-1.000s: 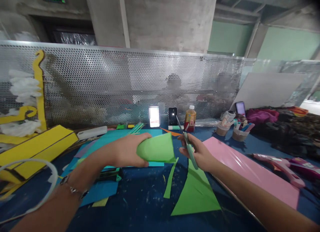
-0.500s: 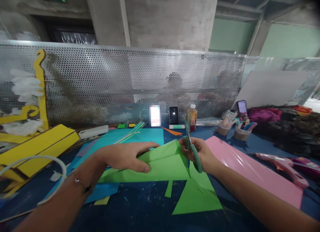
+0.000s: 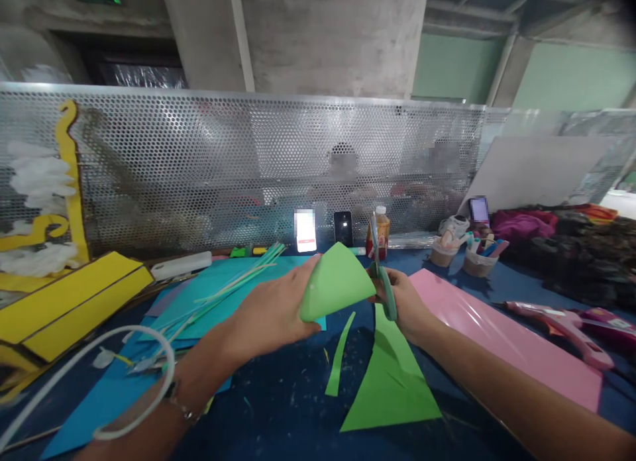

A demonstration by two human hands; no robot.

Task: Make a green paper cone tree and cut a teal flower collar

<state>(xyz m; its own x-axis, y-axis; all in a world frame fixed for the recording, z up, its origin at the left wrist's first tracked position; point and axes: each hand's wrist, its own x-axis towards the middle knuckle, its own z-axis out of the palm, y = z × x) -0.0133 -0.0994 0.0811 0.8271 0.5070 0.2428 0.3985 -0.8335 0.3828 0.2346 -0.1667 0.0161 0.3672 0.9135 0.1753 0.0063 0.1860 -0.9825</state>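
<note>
Lying flat at the lower centre of the frame, a roughly triangular green piece (image 3: 397,391) widened toward the bottom edge, with a slim, slightly curved green strip (image 3: 340,361) just to its left. At lower left, a white tube (image 3: 171,361) looped across the left forearm.

Past these, at mid-frame, the green sheet (image 3: 340,282) was held up off the blue table (image 3: 283,395). It was light green, matt and plain, bent into a rounded curve at its lower left, with a blunt peak at the top and a point at the right. The left hand (image 3: 268,312) gripped its left side, fingers behind and thumb below. The right hand (image 3: 407,305) had its fingers wrapped round the teal handles of the scissors (image 3: 388,299), whose blades pointed up; whether those blades were parted could not be told. The sheet's right point met the right fingertips, though whether they pinched it was unclear.

A glossy pink sheet (image 3: 501,335) spread at the right and turquoise sheets (image 3: 223,282) at centre left. Farther back, two phones and a bottle (image 3: 378,234) stood before a perforated metal panel (image 3: 209,156).
</note>
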